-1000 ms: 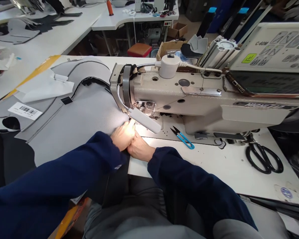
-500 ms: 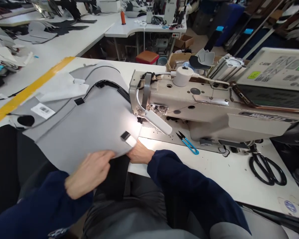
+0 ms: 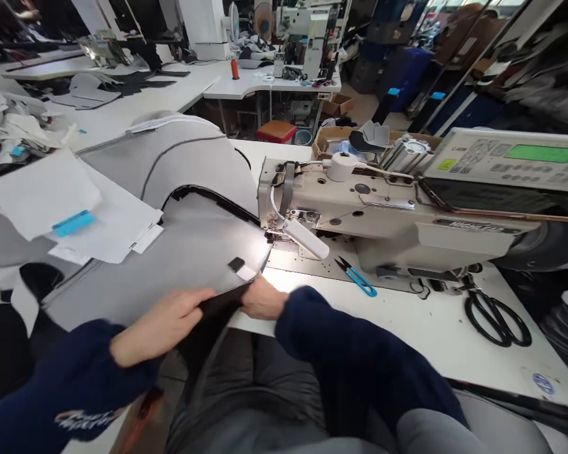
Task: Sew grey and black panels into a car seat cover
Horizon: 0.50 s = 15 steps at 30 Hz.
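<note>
"Grey fabric panel (image 3: 194,252), where is it lying, please?"

"It is spread under and beyond the left hand (image 3: 161,325), and it reaches to the right hand (image 3: 264,297). On its far left part, forward and left of the left hand, there are white sheets (image 3: 118,221) with a blue strip (image 3: 73,223)."

"And how is the left hand?"

"It is nearly closed, the thumb and the fingers pinching the near edge of the panel. Between the two hands, a little forward, one black patch (image 3: 237,264) is on the panel."

"What does the right hand do?"

"Its fingers are curled almost closed on the same edge, beside the black material (image 3: 218,309); the fingertips are hidden. Forward and right of it stands the sewing machine (image 3: 397,221), with a white lamp (image 3: 307,238). Further right are the blue snips (image 3: 357,279), then the black scissors (image 3: 499,321)."
</note>
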Each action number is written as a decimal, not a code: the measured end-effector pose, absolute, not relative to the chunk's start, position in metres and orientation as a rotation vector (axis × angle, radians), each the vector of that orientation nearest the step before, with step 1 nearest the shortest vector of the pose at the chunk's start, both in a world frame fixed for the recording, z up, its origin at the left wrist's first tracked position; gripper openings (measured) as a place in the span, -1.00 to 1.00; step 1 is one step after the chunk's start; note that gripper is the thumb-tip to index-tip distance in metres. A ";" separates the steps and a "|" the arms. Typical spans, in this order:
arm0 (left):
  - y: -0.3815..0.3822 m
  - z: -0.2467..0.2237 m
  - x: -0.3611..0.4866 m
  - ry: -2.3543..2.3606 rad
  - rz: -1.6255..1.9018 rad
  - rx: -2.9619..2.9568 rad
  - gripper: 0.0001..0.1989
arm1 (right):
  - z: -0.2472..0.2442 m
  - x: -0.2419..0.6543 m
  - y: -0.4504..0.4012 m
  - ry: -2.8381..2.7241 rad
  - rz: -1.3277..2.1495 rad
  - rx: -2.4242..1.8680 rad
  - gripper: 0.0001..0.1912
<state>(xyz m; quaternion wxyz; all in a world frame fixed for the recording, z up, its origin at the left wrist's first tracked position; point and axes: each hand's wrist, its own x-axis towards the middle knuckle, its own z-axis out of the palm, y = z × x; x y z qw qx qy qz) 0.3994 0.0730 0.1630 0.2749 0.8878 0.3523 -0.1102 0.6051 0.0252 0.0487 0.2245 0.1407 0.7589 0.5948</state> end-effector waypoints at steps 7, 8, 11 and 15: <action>0.084 0.156 0.426 0.635 -0.832 2.586 -0.78 | 0.027 0.612 0.017 3.093 0.106 1.522 -0.68; 0.082 0.161 0.443 0.578 -0.791 2.625 -0.77 | 0.025 0.611 0.017 3.113 0.043 1.554 -0.67; 0.082 0.161 0.492 0.523 -0.487 2.821 -0.70 | 0.020 0.606 0.019 3.133 -0.070 1.554 -0.64; 0.101 0.122 0.528 0.831 -0.381 2.985 -0.49 | 0.017 0.604 0.018 3.114 -0.081 1.524 -0.64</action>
